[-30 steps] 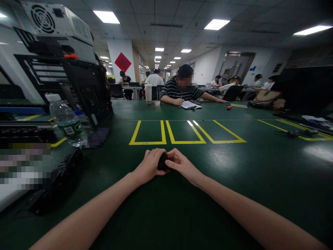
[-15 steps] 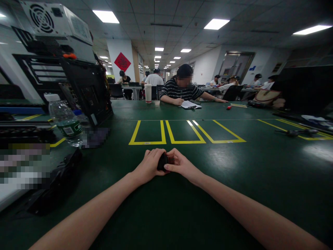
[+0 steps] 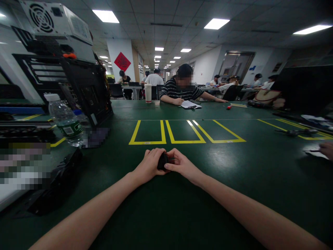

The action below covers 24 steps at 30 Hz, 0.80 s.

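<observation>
A small black object (image 3: 162, 161) with a boxy shape sits between my hands, low over the green table (image 3: 166, 208); its exact kind is too dark to make out. My left hand (image 3: 148, 165) is wrapped round its left side and top, fingers over it and thumb beneath. From the right, my right hand (image 3: 180, 165) pinches its right edge, with the thumb at the front and curled fingers behind. Both hands hide much of the object. Just beyond them, yellow tape outlines (image 3: 186, 142) mark the tabletop.
At left stand a water bottle (image 3: 66, 121), a black computer case (image 3: 88, 90) and a power supply (image 3: 62, 26). A white cup (image 3: 148, 93) stands far back. Opposite, a person in a striped top (image 3: 182, 88) writes on a clipboard (image 3: 191, 105). Another person's hand (image 3: 327, 150) shows at right.
My hands and the black object have barely moved; the right thumb shifted slightly left. Another person's hand with a pen and white paper has appeared at the right edge.
</observation>
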Motion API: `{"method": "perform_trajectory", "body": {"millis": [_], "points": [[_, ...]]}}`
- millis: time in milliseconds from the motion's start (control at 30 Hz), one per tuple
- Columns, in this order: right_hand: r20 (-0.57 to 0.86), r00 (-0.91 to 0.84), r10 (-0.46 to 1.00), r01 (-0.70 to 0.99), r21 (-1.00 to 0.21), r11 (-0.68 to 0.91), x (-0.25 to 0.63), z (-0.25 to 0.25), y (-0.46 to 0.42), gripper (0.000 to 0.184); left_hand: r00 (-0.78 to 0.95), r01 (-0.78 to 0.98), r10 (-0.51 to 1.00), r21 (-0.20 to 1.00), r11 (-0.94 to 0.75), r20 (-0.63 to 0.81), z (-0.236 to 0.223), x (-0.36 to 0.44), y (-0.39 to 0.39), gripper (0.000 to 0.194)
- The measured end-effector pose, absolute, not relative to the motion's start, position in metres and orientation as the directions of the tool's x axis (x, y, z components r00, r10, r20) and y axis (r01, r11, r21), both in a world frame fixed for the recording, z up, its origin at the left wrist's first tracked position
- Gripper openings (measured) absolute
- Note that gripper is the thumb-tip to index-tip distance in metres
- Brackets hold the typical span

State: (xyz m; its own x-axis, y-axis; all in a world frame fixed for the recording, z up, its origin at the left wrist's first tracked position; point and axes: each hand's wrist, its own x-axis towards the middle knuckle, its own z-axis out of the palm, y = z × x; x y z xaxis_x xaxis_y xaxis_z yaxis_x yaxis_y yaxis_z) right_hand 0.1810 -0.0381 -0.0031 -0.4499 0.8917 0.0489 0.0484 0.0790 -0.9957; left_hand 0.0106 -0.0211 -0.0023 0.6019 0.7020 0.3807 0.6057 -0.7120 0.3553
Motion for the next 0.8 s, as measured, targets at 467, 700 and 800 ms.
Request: {"method": "perform_trajectory", "body": {"millis": [467, 700, 800], "points": [[-0.010, -0.394, 0.919, 0.063, -0.998, 0.016, 0.1809, -0.0017, -0.0371, 0.031, 0.601, 0.598, 0.712, 0.386, -0.702, 0.364, 0.0000, 0.0104, -0.0240, 0.055], [0.033, -0.457, 0.889, 0.026, -0.998, 0.051, 0.1821, 0.0000, -0.0394, 0.034, 0.598, 0.601, 0.709, 0.377, -0.705, 0.374, -0.0010, 0.0104, -0.0229, 0.053], [0.058, -0.426, 0.903, 0.031, -0.996, 0.079, 0.1811, -0.0016, -0.0393, 0.026, 0.607, 0.592, 0.704, 0.381, -0.710, 0.368, 0.0006, 0.0102, -0.0235, 0.053]]}}
